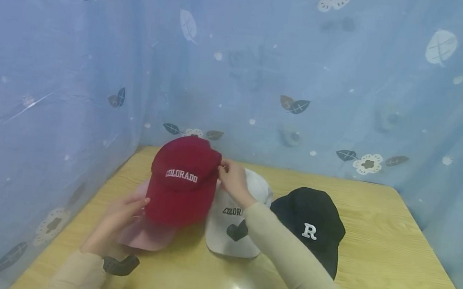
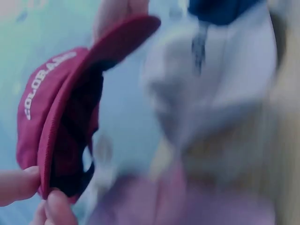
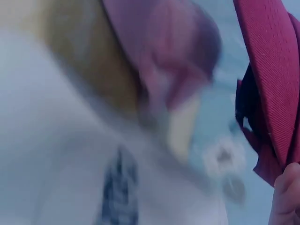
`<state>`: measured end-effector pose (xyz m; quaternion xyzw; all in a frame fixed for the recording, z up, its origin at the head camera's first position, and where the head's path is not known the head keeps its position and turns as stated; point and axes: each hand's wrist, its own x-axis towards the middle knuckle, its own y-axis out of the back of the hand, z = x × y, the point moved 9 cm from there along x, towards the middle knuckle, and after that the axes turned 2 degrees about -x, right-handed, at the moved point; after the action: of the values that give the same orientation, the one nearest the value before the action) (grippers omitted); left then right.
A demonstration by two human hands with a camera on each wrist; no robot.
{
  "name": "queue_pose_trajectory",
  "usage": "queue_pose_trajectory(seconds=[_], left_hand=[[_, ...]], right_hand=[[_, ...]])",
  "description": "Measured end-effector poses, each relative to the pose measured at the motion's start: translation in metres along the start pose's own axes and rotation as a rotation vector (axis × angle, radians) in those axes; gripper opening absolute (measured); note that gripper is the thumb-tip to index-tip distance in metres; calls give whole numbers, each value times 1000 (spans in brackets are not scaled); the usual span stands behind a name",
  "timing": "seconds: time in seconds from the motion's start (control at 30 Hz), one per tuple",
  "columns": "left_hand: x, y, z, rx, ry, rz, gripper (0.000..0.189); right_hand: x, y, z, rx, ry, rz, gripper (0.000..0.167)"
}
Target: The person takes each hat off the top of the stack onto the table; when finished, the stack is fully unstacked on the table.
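Note:
A red baseball cap (image 1: 184,177) with "COLORADO" across its front is held up above the table, brim toward me. My left hand (image 1: 123,213) pinches the brim's left edge between thumb and fingers, as the left wrist view shows up close. On the other side, my right hand (image 1: 233,181) grips the cap's right edge; in the right wrist view only part of that hand (image 3: 287,190) appears. Beneath and behind the red cap lies a pink cap (image 1: 148,235), partly hidden. A white cap (image 1: 219,242) with dark lettering sits below my right hand, its front partly covered by my forearm.
A black cap (image 1: 314,212) with a white "R" lies to the right, partly behind my right sleeve (image 1: 298,268). The wooden table (image 1: 395,261) is bordered by a blue patterned curtain (image 1: 241,68) at the back and both sides.

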<state>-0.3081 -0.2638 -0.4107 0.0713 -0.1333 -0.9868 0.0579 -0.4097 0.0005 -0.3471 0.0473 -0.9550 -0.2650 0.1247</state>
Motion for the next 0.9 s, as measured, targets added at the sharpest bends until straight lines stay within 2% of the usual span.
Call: queue_pose_trajectory(seconds=[0.07, 0.17, 0.33, 0.43, 0.5, 0.57, 0.63, 0.73, 0.83, 0.9], left_hand=[[3, -30, 17, -152, -41, -36, 40], [5, -92, 42, -301, -88, -116, 35], [-1, -220, 71, -367, -82, -235, 34], [-13, -296, 87, -439, -79, -297, 25], [-24, -341, 97, -486, -65, -321, 18], [-37, -378, 106, -515, -52, -336, 14], [-48, -407, 113, -525, -23, -330, 13], [-62, -437, 116, -510, 27, -309, 14], [-70, -456, 111, -495, 82, -301, 16], [-73, -466, 105, -484, 110, -303, 16]], right_hand=[[-1, 34, 8, 4, -6, 24, 27], [-11, 97, 30, 1, -16, 64, 28], [-52, 213, 83, -33, -40, 119, 30], [-81, 277, 115, -34, -36, 122, 23], [-102, 317, 135, -17, -38, 115, 20], [-121, 353, 157, -13, -68, 103, 26], [-137, 385, 182, -37, -110, 98, 26], [-151, 422, 227, -125, -171, 107, 13], [-160, 444, 267, -236, -217, 136, 38], [-166, 445, 280, -269, -255, 130, 51]])
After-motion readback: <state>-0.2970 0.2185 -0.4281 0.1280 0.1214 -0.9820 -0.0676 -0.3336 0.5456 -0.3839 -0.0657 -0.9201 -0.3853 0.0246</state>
